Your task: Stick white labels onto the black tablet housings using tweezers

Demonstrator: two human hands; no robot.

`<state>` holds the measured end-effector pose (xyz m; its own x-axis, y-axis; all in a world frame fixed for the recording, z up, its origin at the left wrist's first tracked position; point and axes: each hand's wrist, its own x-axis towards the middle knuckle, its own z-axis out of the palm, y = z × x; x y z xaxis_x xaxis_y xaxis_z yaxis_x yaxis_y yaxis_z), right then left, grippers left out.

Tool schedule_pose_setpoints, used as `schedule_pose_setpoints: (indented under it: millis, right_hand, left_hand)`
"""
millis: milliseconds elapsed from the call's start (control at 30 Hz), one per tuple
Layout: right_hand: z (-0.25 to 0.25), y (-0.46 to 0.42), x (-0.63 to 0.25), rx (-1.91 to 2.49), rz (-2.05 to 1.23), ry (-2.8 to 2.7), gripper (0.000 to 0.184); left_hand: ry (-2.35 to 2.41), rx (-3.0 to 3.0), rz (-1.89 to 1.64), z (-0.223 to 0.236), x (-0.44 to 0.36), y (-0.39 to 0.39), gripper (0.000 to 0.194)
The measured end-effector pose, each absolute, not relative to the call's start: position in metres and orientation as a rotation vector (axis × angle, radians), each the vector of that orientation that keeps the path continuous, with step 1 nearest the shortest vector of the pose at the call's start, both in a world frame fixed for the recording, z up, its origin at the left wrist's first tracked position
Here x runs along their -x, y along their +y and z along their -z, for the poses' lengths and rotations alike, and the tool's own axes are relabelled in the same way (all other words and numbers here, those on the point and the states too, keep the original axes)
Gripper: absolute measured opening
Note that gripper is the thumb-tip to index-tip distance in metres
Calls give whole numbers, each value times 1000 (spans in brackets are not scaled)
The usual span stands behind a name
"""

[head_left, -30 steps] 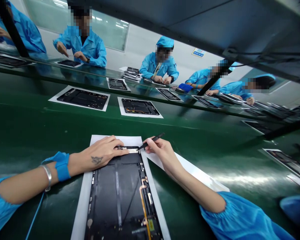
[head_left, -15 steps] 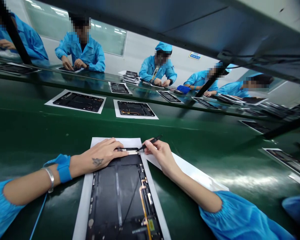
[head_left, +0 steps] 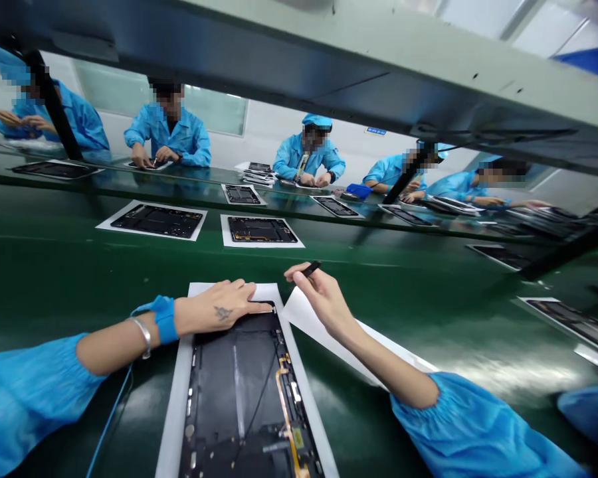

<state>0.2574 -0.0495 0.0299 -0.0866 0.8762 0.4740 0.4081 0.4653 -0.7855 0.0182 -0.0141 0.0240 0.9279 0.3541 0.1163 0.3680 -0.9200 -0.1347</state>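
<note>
An opened tablet housing [head_left: 256, 362] with black inner parts and an orange flex cable [head_left: 282, 392] lies lengthwise before me on a white sheet [head_left: 172, 425]. Across its far end rests my left hand [head_left: 224, 307], fingers stretched out and the thumb reaching toward the far right corner. It covers most of that end. My right hand [head_left: 321, 292] is raised just beyond the corner, apart from the housing. Its fingers are closed round a slim black tool [head_left: 311, 268]; the tool's tip is hidden, so I cannot tell its exact kind.
Another white sheet [head_left: 363, 345] lies under my right forearm. Farther back on the green bench, two opened tablet housings [head_left: 152, 220] [head_left: 263, 230] lie on paper. Co-workers in blue [head_left: 172, 136] sit across. A shelf [head_left: 279, 73] hangs overhead; a dark post [head_left: 568, 249] stands right.
My right hand has lifted the black tool away from the housing's corner. My left hand has slid right, its thumb now over the pale strip at the far end.
</note>
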Motion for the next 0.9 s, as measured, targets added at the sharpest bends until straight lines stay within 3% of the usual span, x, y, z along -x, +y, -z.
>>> schedule_pose_setpoints:
  millis: [133,367,700,900]
  right_hand:
    - [-43,-43,-247,1029,-364,-2189,17]
    - [-36,-22,-218,1059,-194,-2815,14]
    - [-47,-23,-204,1011,33,-3134,13]
    - [-55,-22,-223,1102,-70,-3166,13]
  left_hand:
    - [-493,2930,210,-15,-18,-9,62]
    - [-515,3194,759,12,16,-2,41]
    - [-520,3247,762,8,8,-5,34]
    - [-424,3188,832,19,12,-1,38]
